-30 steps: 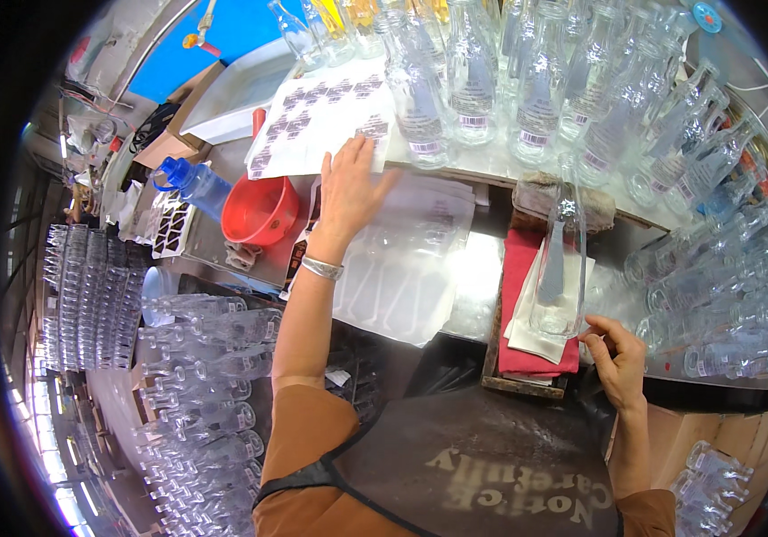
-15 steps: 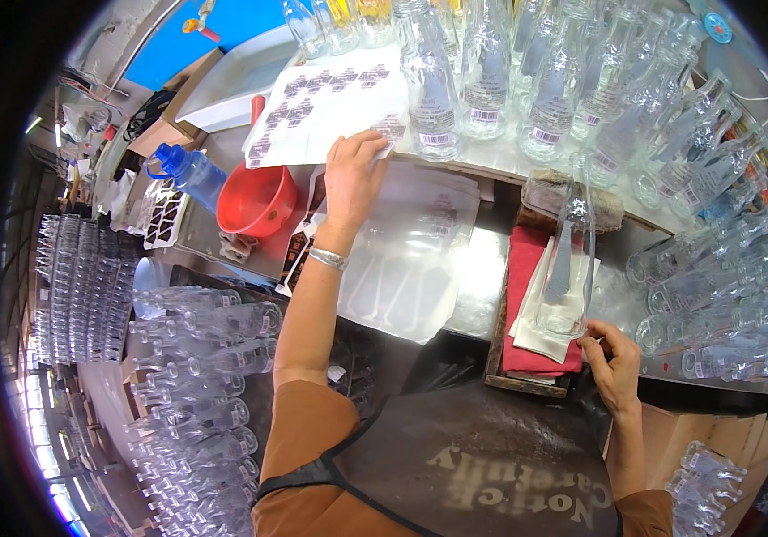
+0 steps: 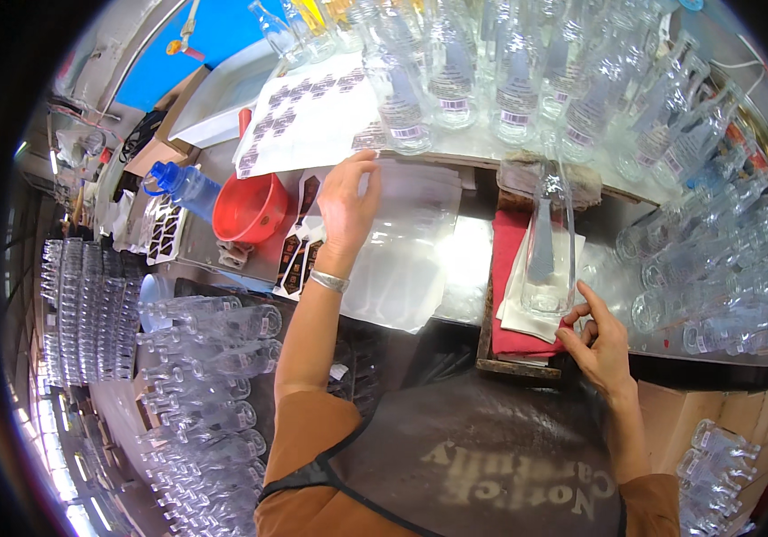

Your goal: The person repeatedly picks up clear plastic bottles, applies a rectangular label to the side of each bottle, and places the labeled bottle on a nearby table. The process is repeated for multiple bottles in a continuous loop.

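A clear glass bottle (image 3: 556,259) lies on its side on folded white cloth (image 3: 514,309) and red cloth (image 3: 507,259) in a shallow wooden box (image 3: 485,353), its base toward me. Beside that base is my right hand (image 3: 601,345), fingers bent and apart, fingertips at the glass; it is not gripping the bottle. My left hand (image 3: 348,206) is raised at the front edge of a white sheet of printed labels (image 3: 312,112). Its fingertips come close to a label (image 3: 369,136) at the sheet's corner, with the thumb apart from them. Whether they touch the label is unclear.
Labelled bottles (image 3: 451,76) stand along the raised shelf; others lie at right. A red bowl (image 3: 250,208), a blue water bottle (image 3: 183,186), dark cut-out labels (image 3: 299,255) and a translucent sheet (image 3: 397,259) sit left of the box. Stacked bottles (image 3: 200,403) fill the lower left.
My left hand has drawn slightly back from the label sheet, its thumb and fingers parting. My right hand's fingers have spread more beside the bottle's base. The whole view has shifted a little.
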`<state>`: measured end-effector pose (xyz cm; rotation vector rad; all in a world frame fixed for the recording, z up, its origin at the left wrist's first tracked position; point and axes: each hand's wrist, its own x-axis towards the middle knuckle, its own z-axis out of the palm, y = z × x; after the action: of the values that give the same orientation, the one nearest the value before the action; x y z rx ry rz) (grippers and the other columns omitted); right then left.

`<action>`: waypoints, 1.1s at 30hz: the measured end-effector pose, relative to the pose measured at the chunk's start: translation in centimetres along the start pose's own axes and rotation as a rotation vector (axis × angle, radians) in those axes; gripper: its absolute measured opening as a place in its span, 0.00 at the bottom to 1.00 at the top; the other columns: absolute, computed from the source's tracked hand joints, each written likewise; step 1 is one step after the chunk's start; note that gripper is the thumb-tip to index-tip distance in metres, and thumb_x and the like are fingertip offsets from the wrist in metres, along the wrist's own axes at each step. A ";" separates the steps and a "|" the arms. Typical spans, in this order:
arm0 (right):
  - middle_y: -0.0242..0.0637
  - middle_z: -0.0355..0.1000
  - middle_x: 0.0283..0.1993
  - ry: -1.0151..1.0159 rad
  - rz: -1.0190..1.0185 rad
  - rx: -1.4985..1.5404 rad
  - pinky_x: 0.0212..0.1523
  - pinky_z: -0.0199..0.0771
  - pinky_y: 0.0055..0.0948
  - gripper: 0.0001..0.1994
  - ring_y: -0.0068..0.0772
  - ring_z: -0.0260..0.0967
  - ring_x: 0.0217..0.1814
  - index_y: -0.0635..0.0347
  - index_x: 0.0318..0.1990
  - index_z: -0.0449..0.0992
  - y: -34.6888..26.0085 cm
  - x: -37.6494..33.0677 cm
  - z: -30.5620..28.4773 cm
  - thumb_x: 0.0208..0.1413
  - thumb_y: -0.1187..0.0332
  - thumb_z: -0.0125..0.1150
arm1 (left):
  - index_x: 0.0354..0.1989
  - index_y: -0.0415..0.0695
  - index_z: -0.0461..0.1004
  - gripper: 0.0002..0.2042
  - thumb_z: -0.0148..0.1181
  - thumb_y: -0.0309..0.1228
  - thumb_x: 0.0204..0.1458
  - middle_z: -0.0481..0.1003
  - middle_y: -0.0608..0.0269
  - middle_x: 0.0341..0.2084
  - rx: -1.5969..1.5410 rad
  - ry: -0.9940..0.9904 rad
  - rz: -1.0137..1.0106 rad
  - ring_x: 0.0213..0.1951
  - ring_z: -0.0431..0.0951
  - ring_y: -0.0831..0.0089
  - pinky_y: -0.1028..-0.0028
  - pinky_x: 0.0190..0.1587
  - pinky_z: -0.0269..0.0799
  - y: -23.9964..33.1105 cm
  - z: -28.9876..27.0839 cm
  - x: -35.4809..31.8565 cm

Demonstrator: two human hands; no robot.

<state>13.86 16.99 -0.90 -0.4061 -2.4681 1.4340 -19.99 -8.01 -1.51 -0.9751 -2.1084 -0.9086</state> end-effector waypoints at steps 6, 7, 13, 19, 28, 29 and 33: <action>0.35 0.73 0.31 -0.062 -0.033 -0.117 0.26 0.68 0.29 0.33 0.27 0.66 0.20 0.67 0.63 0.68 -0.9 1.2 -0.2 0.48 0.70 0.71 | 0.45 0.42 0.79 0.12 0.65 0.23 0.52 0.81 0.58 0.47 0.211 -0.115 0.090 0.50 0.79 0.60 0.64 0.56 0.71 -0.9 0.0 1.3; 0.35 0.73 0.31 -0.066 -0.037 -0.125 0.26 0.69 0.29 0.32 0.28 0.66 0.20 0.67 0.63 0.68 -1.0 1.3 -0.2 0.49 0.70 0.71 | 0.45 0.43 0.80 0.11 0.64 0.23 0.53 0.81 0.59 0.47 0.213 -0.110 0.095 0.49 0.79 0.60 0.65 0.55 0.72 -1.2 0.0 1.2; 0.38 0.74 0.31 -0.034 -0.086 -0.090 0.28 0.71 0.30 0.29 0.30 0.69 0.23 0.67 0.61 0.69 0.1 1.4 0.1 0.51 0.72 0.69 | 0.45 0.41 0.81 0.08 0.61 0.25 0.58 0.83 0.59 0.41 0.185 -0.183 0.035 0.45 0.82 0.65 0.68 0.50 0.73 1.8 -2.7 0.0; 0.42 0.77 0.31 -0.037 -0.106 -0.125 0.31 0.76 0.39 0.24 0.44 0.76 0.29 0.66 0.56 0.72 -0.2 1.8 -0.2 0.51 0.68 0.68 | 0.58 0.35 0.75 0.18 0.60 0.29 0.60 0.79 0.47 0.51 -0.720 -0.537 -0.916 0.53 0.77 0.70 0.70 0.56 0.69 10.1 -2.9 -3.5; 0.43 0.77 0.35 0.098 -0.269 -0.316 0.31 0.76 0.39 0.25 0.46 0.77 0.32 0.64 0.55 0.72 -0.8 1.6 0.3 0.50 0.66 0.71 | 0.70 0.35 0.57 0.39 0.67 0.38 0.53 0.52 0.44 0.73 -0.145 -0.645 0.136 0.74 0.50 0.50 0.47 0.72 0.42 23.8 -0.5 -1.9; 0.41 0.77 0.34 0.100 -0.283 -0.330 0.30 0.75 0.37 0.25 0.42 0.77 0.30 0.65 0.55 0.72 -0.6 1.6 0.3 0.51 0.67 0.70 | 0.70 0.34 0.57 0.39 0.67 0.39 0.52 0.51 0.44 0.73 -0.125 -0.668 0.137 0.74 0.49 0.49 0.47 0.72 0.42 24.0 -0.2 -2.8; 0.38 0.76 0.31 0.068 -0.279 -0.296 0.29 0.75 0.37 0.25 0.39 0.76 0.28 0.65 0.57 0.72 -0.9 1.8 -0.1 0.51 0.68 0.70 | 0.68 0.42 0.64 0.34 0.67 0.38 0.53 0.50 0.43 0.73 -0.153 -0.691 0.128 0.74 0.47 0.45 0.47 0.72 0.42 23.9 -0.5 -4.5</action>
<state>12.16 17.31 0.04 -0.1521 -2.5634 0.9370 1.92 1.53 2.88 -1.6679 -2.5071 -0.7382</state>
